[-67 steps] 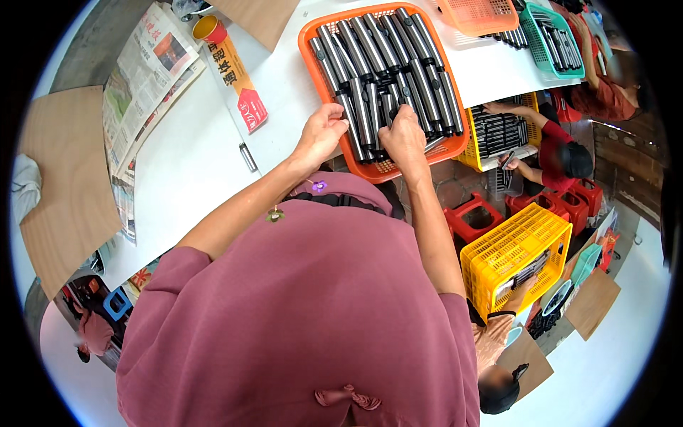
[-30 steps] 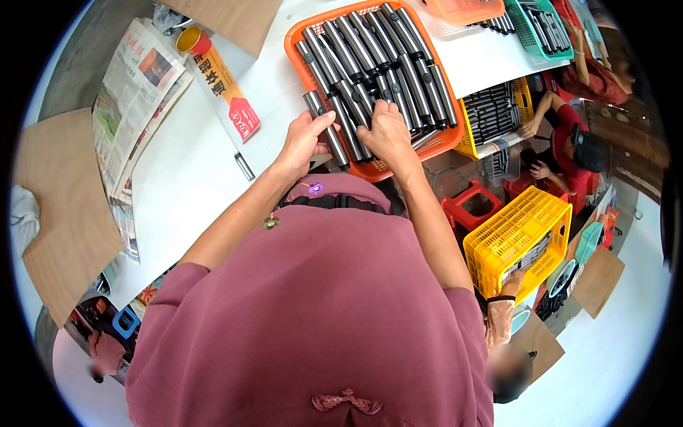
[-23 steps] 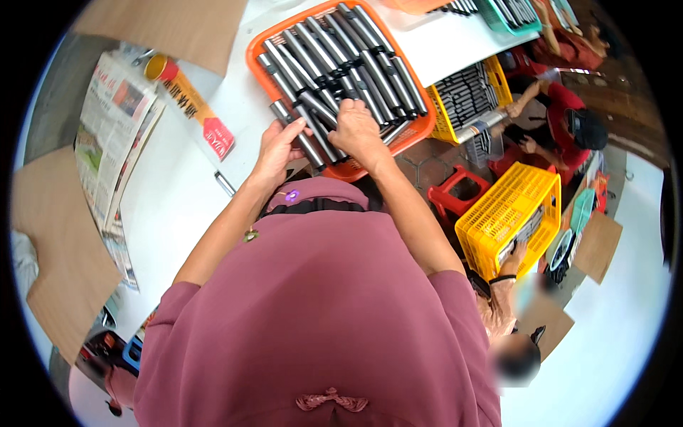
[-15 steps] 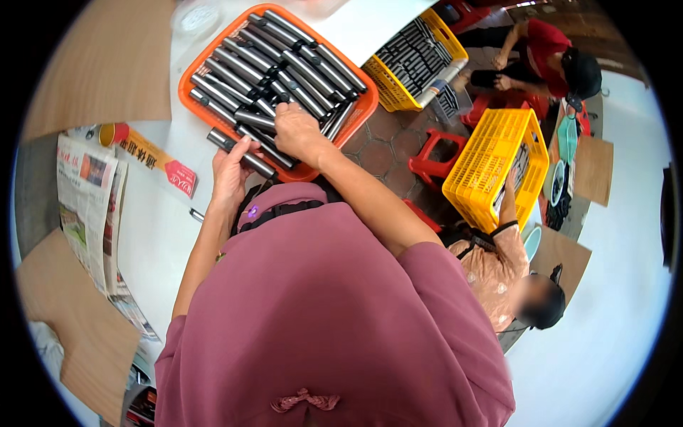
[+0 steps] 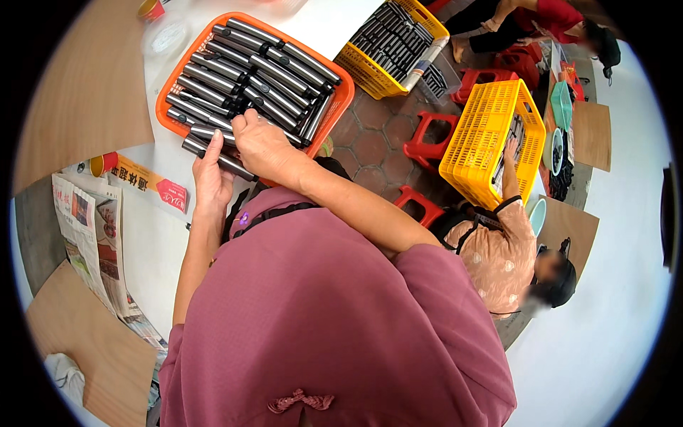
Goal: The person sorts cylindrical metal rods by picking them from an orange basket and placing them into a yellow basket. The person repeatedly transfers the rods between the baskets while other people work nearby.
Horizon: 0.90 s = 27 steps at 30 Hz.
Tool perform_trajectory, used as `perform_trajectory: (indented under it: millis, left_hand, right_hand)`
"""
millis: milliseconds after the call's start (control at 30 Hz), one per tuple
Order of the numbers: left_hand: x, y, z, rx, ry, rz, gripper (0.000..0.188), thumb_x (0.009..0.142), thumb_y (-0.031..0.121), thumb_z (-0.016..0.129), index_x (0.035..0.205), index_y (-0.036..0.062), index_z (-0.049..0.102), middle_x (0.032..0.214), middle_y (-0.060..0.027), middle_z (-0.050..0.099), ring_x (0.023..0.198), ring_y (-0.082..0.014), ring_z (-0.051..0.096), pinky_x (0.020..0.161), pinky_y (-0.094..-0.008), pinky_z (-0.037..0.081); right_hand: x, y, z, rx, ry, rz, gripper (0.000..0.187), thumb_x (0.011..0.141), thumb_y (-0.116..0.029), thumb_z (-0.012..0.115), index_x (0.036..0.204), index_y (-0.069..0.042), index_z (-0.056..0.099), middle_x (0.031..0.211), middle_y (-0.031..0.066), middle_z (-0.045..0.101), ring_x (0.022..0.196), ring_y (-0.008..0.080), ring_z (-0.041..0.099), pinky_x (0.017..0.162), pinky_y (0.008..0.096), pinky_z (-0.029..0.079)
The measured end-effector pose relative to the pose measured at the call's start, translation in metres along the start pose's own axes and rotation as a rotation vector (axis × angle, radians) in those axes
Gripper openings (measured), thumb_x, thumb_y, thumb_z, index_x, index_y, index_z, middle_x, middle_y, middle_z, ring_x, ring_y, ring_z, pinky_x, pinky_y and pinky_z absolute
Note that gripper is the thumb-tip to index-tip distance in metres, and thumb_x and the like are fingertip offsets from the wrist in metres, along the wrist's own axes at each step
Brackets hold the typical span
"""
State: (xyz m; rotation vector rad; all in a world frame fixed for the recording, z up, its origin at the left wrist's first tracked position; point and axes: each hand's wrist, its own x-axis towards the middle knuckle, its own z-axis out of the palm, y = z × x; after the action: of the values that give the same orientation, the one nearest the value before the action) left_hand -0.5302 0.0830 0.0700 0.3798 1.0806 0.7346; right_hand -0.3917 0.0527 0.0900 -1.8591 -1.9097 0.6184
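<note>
An orange plastic basket (image 5: 344,99) on the white table holds several silver metal tubes with black ends (image 5: 213,75), lying side by side in slanting rows. My left hand (image 5: 211,174) is closed on one such silver tube (image 5: 235,166) at the basket's near left edge, thumb across its top. Over the near part of the basket, my right hand (image 5: 265,146) has its fingers bent down and pressed together among the tubes. What those fingertips grip is hidden beneath the hand.
Newspapers (image 5: 85,235) and an orange printed strip (image 5: 142,176) lie to the left. At right are yellow crates (image 5: 477,132) with similar tubes and red stools (image 5: 427,139). One person (image 5: 491,256) reaches into a crate; another person (image 5: 562,21) is farther back.
The view has shifted, so the basket sits lower and farther left. My left hand still holds a tube, now closer against the basket. My right hand remains among the tubes, nearer my left hand.
</note>
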Motion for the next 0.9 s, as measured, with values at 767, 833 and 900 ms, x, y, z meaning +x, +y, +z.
perform_trajectory:
  millis: [767,833,900]
  left_hand:
    - [0.007,0.005,-0.011,-0.143,-0.104,-0.083,0.029,0.084,0.005,0.063,0.113,0.0028,0.060,0.104,-0.0072,0.064,0.099,-0.0202,0.061,0.093,-0.0362,0.049]
    - [0.004,0.004,-0.006,-0.118,-0.099,-0.094,0.027,0.084,0.006,0.064,0.111,0.0040,0.061,0.103,-0.0055,0.064,0.098,-0.0188,0.061,0.092,-0.0354,0.049]
    - [0.005,0.001,-0.003,-0.087,-0.095,-0.097,0.027,0.084,0.006,0.064,0.111,0.0041,0.061,0.104,-0.0050,0.064,0.098,-0.0190,0.061,0.092,-0.0350,0.049]
  right_hand:
    - [-0.016,0.008,0.009,0.619,0.122,0.141,0.026,0.090,-0.018,0.057,0.102,0.005,0.061,0.094,0.0258,0.062,0.095,0.0422,0.057,0.085,0.0457,0.046]
    - [-0.019,0.002,-0.011,0.584,0.062,0.206,0.028,0.089,-0.020,0.059,0.101,0.005,0.061,0.095,0.0276,0.061,0.094,0.0429,0.058,0.084,0.0462,0.047]
    - [-0.022,0.005,-0.003,0.578,0.092,0.269,0.030,0.087,-0.021,0.061,0.100,0.006,0.060,0.094,0.0279,0.061,0.093,0.0428,0.059,0.083,0.0463,0.048]
